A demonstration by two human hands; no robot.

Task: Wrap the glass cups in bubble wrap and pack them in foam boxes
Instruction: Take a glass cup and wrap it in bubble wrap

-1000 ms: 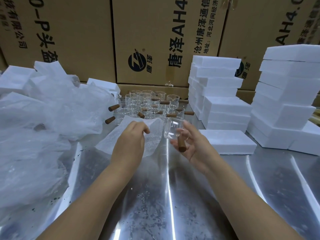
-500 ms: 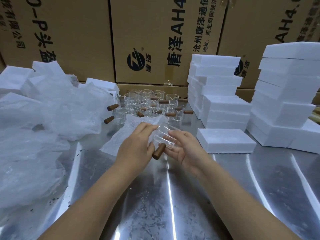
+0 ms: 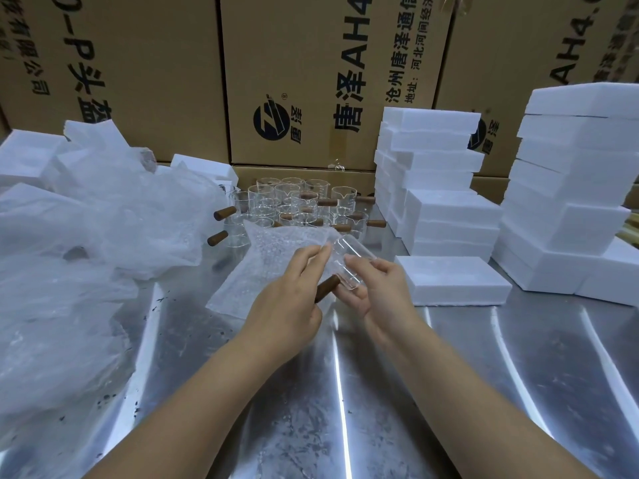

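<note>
Stacked cardboard cartons [image 3: 311,74] printed with dark lettering form the backdrop behind a polished metal worktop [image 3: 345,409]. At centre, just above the worktop, the right hand [image 3: 383,292] grips a clear glass cup [image 3: 351,264] tilted on its side, thumb on the near wall and fingers [image 3: 359,266] curled over the top; the cup's brown wooden handle [image 3: 326,292] points down and toward the left hand [image 3: 287,305]. The left hand's thumb and fingers [image 3: 311,257] are pressed together, pinching an edge of a bubble wrap sheet [image 3: 262,267] that lies partly on the worktop and rises behind the cup, touching it. Behind the hands, more cups [image 3: 297,205] with wooden handles stand upright in a close cluster near the cartons. A crumpled heap of clear plastic film [image 3: 86,236] covers the left part of the worktop, with white foam pieces [image 3: 27,157] showing behind it. One closed foam box [image 3: 453,281] lies flat just right of the hands; a stack of foam boxes [image 3: 435,174] stands behind it, and a second, taller stack [image 3: 581,188] stands at the far right. Both forearms are bare and enter from the lower edge.
</note>
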